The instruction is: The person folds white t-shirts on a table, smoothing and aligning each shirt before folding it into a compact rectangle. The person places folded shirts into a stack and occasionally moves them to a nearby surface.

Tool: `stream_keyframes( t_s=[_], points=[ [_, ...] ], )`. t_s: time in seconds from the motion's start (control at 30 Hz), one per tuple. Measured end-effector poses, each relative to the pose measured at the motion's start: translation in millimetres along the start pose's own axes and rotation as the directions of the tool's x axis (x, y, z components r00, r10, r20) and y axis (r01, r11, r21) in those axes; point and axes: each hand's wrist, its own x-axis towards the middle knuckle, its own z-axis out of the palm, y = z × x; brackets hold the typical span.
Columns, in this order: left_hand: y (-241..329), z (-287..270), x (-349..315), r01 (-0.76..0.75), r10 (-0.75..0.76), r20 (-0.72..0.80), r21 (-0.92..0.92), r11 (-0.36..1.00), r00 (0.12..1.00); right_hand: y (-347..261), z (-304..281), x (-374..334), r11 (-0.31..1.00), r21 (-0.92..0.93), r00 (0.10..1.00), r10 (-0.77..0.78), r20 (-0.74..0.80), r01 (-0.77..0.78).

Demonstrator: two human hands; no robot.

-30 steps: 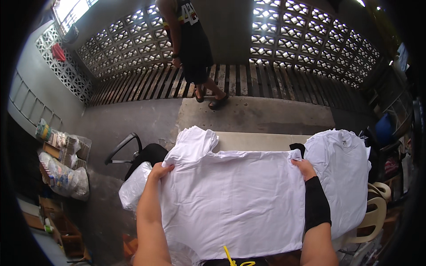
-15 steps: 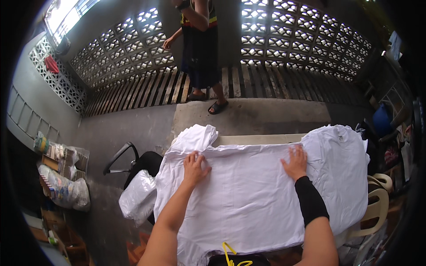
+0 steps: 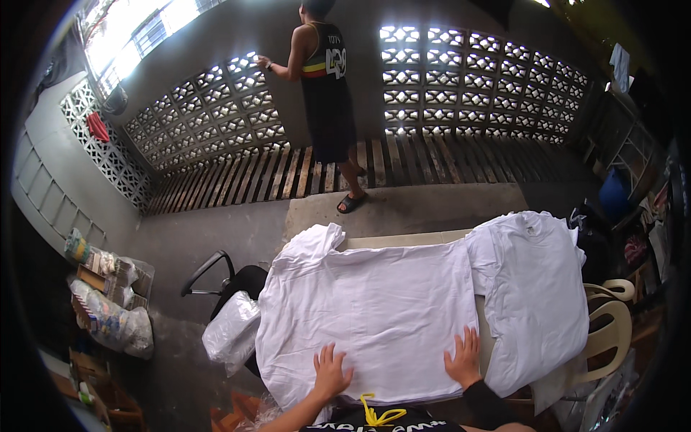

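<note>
White cotton, a t-shirt (image 3: 374, 317), lies spread flat across the table (image 3: 403, 240), its body running from the near edge to the far one, one sleeve bunched up at the far left corner and its left side hanging off the table's edge. Both hands press on its near hem: the left hand (image 3: 332, 373) palm down with fingers spread apart, the right hand (image 3: 463, 358) likewise flat and splayed, neither one pinching or clamping the cloth. The forearms come up from the lower edge, the right one in a dark sleeve, wrists low and elbows tucked near the body. A likely slip from here, as I judge it: the overhanging left side could drag the shirt off the table if the palms lift together, and the bunched sleeve could leave a crease pressed in. Just beside it on the right lies a second white shirt (image 3: 536, 302), overlapping its edge, so a careless pull might shift both. A plastic-wrapped bundle (image 3: 230, 333) sits on a black chair (image 3: 227, 281) at left, a pale plastic chair (image 3: 612, 317) stands at right, and another person (image 3: 327, 86) stands by the lattice wall (image 3: 209, 108).
</note>
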Motion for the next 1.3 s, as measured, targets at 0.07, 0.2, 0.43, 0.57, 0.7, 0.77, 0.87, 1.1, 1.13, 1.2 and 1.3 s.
stream_keyframes(
  t_s=[0.07,0.2,0.43,0.57,0.7,0.77,0.87,1.1,1.13,1.2,1.3],
  points=[
    [10,17,-39,0.058,-0.06,0.041,0.03,0.998,0.997,1,-2,-41,0.988,-0.093,0.979,0.137,0.154,-0.123],
    [10,47,-62,0.033,-0.035,0.009,0.167,0.985,0.999,8,2,-68,0.972,-0.192,0.961,0.177,0.213,-0.136],
    [10,55,-61,0.047,-0.05,0.004,0.237,0.97,0.999,23,-6,-80,0.99,-0.077,0.975,0.127,0.182,-0.115],
    [14,56,-65,0.044,-0.038,-0.038,0.18,0.983,0.999,29,-21,-112,0.987,-0.118,0.982,0.123,0.145,-0.106],
    [13,55,-65,0.068,-0.067,-0.014,0.196,0.978,0.998,26,-28,-131,0.978,-0.124,0.963,0.191,0.189,-0.169],
    [15,51,-64,0.083,-0.085,0.003,0.188,0.979,0.996,25,-29,-131,0.977,-0.146,0.96,0.186,0.209,-0.157],
    [23,45,-69,0.12,-0.132,0.092,0.126,0.985,0.987,23,-32,-130,0.974,-0.214,0.973,0.123,0.195,-0.08],
    [46,61,-144,-0.095,0.05,0.254,0.168,0.981,0.966,9,-36,-160,0.966,-0.256,0.922,0.056,0.382,0.048],
    [45,64,-150,-0.138,0.064,0.283,0.249,0.959,0.957,7,-36,-163,0.971,-0.234,0.877,0.082,0.474,0.036],
    [39,69,-156,-0.14,0.069,0.28,0.243,0.96,0.958,1,-35,-165,0.96,-0.279,0.869,0.11,0.482,0.033],
    [32,69,-149,-0.151,0.08,0.336,0.191,0.97,0.939,-9,-34,-159,0.963,-0.267,0.899,0.155,0.41,-0.043]
  ],
)
